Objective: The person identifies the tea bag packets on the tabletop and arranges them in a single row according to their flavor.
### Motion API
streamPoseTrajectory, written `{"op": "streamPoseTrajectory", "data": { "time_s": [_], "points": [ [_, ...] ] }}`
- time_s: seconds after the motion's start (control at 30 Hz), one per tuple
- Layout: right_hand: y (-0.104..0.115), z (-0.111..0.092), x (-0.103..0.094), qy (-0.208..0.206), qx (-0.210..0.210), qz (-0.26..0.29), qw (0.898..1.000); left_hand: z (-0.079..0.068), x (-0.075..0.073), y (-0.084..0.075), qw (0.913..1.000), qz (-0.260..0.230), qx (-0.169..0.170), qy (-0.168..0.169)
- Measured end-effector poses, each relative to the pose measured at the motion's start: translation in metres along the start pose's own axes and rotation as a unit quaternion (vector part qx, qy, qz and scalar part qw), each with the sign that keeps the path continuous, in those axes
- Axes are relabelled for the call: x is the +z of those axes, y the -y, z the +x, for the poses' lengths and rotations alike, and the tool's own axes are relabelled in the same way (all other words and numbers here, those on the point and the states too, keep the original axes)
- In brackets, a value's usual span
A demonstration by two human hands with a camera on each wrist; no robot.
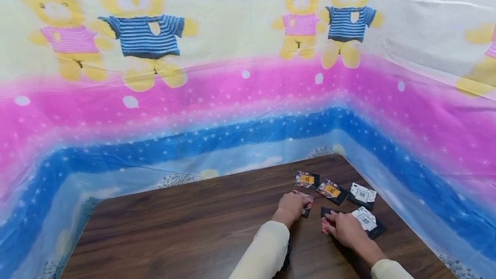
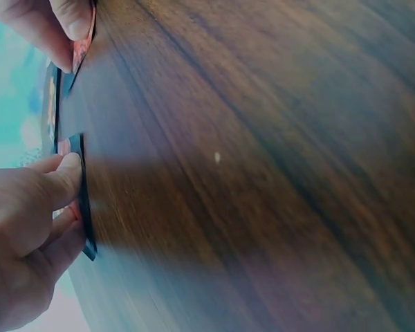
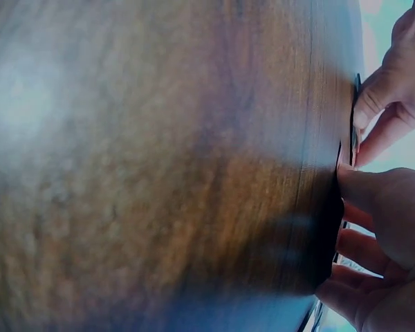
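On the brown table, my left hand (image 1: 292,206) pinches a flat black packet with a red-patterned front (image 1: 308,202). In the left wrist view the thumb of that hand (image 2: 28,235) lies on the near side of the packet's dark edge (image 2: 88,207). To the right, my right hand (image 1: 346,228) holds a second red-patterned black packet (image 1: 324,226) between thumb and fingers. The right wrist view has this hand (image 3: 387,228) at the edge of its packet, low over the table. Part of each packet's front is hidden by fingers.
Behind the hands lie two orange-labelled packets (image 1: 307,179) (image 1: 332,191). White-patterned packets (image 1: 363,195) (image 1: 368,218) lie at the right, one partly behind my right hand. The wooden table (image 1: 174,227) meets a printed cloth wall (image 1: 217,132) at the back and right.
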State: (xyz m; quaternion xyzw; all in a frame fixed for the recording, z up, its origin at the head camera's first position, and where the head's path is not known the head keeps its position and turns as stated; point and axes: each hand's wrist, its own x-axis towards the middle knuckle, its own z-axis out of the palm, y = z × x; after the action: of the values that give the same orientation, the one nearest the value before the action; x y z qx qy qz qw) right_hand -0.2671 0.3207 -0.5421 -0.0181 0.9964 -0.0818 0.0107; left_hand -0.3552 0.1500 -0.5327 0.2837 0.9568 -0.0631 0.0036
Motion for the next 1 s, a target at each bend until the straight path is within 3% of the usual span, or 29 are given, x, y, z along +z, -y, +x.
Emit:
{"op": "streamPoseTrajectory", "data": {
  "time_s": [0.5,0.8,1.0],
  "points": [
    [0.002,0.004,0.001,-0.002,-0.003,-0.006,1.0,-0.014,-0.004,0.01,0.9971,-0.046,-0.054,-0.028],
    [0.002,0.003,0.003,0.002,0.007,-0.006,1.0,-0.021,-0.002,0.024,0.9964,-0.06,-0.053,-0.028],
    [0.0,0.001,0.001,0.0,-0.012,-0.005,1.0,-0.03,-0.001,0.038,0.9934,-0.087,-0.067,-0.033]
  ]
}}
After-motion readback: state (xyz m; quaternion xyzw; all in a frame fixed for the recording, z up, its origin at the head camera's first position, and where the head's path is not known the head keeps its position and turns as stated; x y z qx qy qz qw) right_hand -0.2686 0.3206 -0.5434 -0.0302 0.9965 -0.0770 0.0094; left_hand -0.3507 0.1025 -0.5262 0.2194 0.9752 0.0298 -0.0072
